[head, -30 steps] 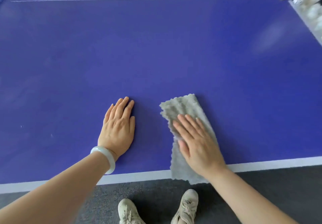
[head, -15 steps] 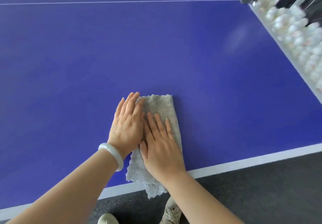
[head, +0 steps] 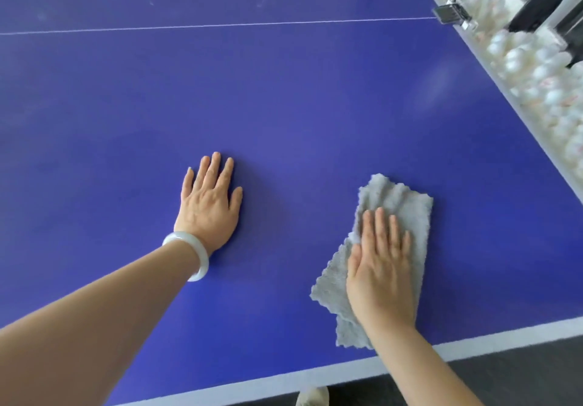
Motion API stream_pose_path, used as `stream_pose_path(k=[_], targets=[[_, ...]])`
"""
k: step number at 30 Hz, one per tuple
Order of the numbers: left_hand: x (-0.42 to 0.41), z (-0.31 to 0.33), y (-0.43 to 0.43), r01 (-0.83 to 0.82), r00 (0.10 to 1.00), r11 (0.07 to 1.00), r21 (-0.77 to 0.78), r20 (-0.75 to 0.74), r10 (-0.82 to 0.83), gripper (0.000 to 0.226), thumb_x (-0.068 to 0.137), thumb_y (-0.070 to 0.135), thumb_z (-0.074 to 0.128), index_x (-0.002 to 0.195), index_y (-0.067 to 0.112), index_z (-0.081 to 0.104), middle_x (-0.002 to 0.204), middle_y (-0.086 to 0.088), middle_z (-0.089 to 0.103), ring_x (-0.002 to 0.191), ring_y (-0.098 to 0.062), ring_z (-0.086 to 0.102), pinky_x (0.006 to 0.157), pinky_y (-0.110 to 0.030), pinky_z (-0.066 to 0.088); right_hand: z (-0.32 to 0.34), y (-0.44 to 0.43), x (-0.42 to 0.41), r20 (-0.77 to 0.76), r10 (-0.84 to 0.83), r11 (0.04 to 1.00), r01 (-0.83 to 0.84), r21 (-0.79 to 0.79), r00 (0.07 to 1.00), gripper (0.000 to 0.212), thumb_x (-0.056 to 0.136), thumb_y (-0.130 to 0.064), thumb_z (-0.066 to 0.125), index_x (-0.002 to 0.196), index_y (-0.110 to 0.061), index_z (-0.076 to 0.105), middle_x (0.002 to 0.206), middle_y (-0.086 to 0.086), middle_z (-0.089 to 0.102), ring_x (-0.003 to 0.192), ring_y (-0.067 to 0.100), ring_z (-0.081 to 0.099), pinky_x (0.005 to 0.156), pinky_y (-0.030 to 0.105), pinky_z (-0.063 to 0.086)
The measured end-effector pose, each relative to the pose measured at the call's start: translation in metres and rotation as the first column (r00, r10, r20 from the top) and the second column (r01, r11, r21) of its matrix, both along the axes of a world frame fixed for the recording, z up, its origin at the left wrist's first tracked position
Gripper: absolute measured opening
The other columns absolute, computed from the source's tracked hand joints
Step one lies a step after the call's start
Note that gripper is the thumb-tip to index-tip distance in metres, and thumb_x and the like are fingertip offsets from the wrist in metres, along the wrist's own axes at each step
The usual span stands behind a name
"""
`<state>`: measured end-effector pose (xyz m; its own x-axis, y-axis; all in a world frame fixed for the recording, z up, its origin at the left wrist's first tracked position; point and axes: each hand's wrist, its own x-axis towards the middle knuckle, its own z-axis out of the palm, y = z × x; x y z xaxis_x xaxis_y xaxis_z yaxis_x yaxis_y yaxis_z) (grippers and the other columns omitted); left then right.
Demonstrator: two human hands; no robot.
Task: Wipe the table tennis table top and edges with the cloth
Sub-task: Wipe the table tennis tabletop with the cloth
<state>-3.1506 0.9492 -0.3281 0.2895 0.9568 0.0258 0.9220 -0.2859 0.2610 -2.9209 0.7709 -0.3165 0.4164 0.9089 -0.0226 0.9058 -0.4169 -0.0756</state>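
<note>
Risk lies at the lower right of the broad blue table tennis surface (head: 284,106): the rumpled grey fleecy cloth (head: 397,197), pressed under the flat, straight-fingered right hand (head: 381,279), could bunch or slip free. The left hand (head: 208,210) rests flat at centre, holding nothing. Small white balls (head: 517,55), upper right, could get knocked. No writing is readable.

No legible text, number or brand in view. Faint reddish marks on white balls (head: 550,85) at right, too blurred to read. Blue surface (head: 284,106) shows plain white lines only, no lettering.
</note>
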Motion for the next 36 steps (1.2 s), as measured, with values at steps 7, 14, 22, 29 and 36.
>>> stream_pose_path(k=[7, 14, 22, 29, 36], targets=[[-0.003, 0.005, 0.001, -0.02, 0.996, 1.0, 0.01, 0.09, 0.019, 0.049, 0.107, 0.02, 0.029, 0.156, 0.018, 0.028, 0.164, 0.0, 0.016, 0.153, -0.015, 0.008, 0.124, -0.031, -0.004, -0.003, 0.071, -0.075, -0.12, 0.696, 0.717, -0.695, 0.06, 0.708, 0.055, 0.104, -0.035, 0.027, 0.156, -0.017, 0.03, 0.164, 0.001, 0.022, 0.154, 0.02, 0.011, 0.123, 0.047, 0.016], [-0.001, 0.003, 0.0, -0.024, 0.999, 0.999, 0.034, 0.047, 0.022, 0.052, 0.105, 0.019, 0.027, 0.157, 0.014, 0.022, 0.165, 0.001, 0.012, 0.153, -0.015, 0.005, 0.124, -0.033, -0.006, -0.002, 0.152, 0.069, -0.016, 0.042, 0.999, -0.043, -0.029, 0.999, 0.058, 0.105, -0.035, 0.021, 0.159, -0.017, 0.016, 0.166, 0.005, 0.013, 0.153, 0.024, 0.011, 0.124, 0.045, 0.009], [0.001, 0.006, 0.0, -0.035, 0.999, 0.999, 0.006, -0.008, 0.035, 0.057, 0.099, 0.019, 0.029, 0.154, 0.005, 0.028, 0.163, -0.008, 0.022, 0.152, -0.022, 0.013, 0.123, -0.04, 0.004, -0.005, 0.174, -0.101, -0.086, 0.614, 0.789, -0.607, 0.089, 0.785, 0.057, 0.099, -0.026, 0.023, 0.152, -0.012, 0.039, 0.16, 0.005, 0.032, 0.15, 0.026, 0.025, 0.12, 0.051, 0.026], [0.001, 0.014, 0.0, 0.01, 0.999, 0.999, 0.048, -0.051, -0.007, 0.052, 0.091, 0.01, 0.043, 0.14, -0.005, 0.049, 0.149, -0.016, 0.046, 0.139, -0.031, 0.044, 0.113, -0.047, 0.03, -0.001, 0.275, 0.009, -0.039, 0.339, 0.941, -0.339, 0.011, 0.94, 0.055, 0.103, -0.031, 0.027, 0.158, -0.021, 0.024, 0.166, -0.001, 0.017, 0.153, 0.019, 0.012, 0.125, 0.04, 0.007], [-0.021, 0.028, 0.112, 0.045, 0.996, 0.998, 0.042, -0.081, -0.042, 0.054, 0.088, 0.016, 0.066, 0.136, -0.004, 0.052, 0.148, -0.023, 0.044, 0.138, -0.039, 0.042, 0.116, -0.046, 0.032, -0.002, 0.277, 0.016, -0.025, 0.251, 0.968, -0.25, 0.022, 0.968, 0.068, 0.097, -0.042, 0.005, 0.157, -0.017, 0.024, 0.165, 0.002, 0.018, 0.153, 0.021, 0.014, 0.125, 0.041, 0.008]])
